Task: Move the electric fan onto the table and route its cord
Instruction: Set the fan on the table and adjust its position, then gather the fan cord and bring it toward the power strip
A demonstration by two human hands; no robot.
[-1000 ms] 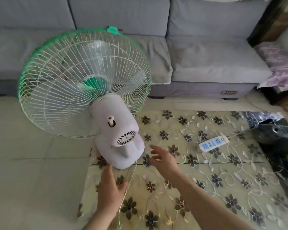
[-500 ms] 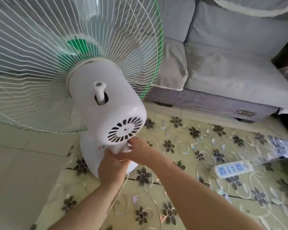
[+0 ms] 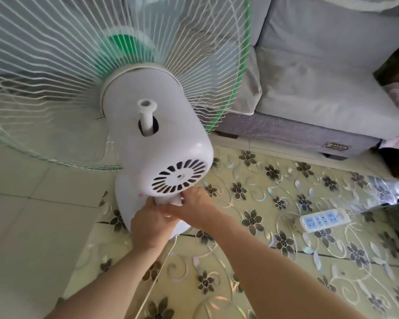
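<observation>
Both arms reach forward from the bottom of the view. The left hand point(image 3: 151, 226) is curled around the neck of the fan point(image 3: 157, 143), just under the round motor part, so its grip is grasping the fan. The right hand point(image 3: 195, 207) comes in from the right and also holds the same neck, with its fingers tucked under the motor part, so that grip is grasping the fan too. The two hands touch each other. The fan is white, with a big wire cage that has a green edge and a green middle. Its back faces us, with a little knob on top and a ring of air slots. Its foot sits at the left edge of the desk point(image 3: 286, 261), which has a yellow cover with dark flowers. A thin white cord point(image 3: 158, 275) runs from the foot toward us, between the arms. A white and blue power strip point(image 3: 324, 220) lies on the desk to the right, well apart from the fan. A gray sofa point(image 3: 320, 77) stands behind, and pale floor tiles point(image 3: 32, 226) are on the left.
</observation>
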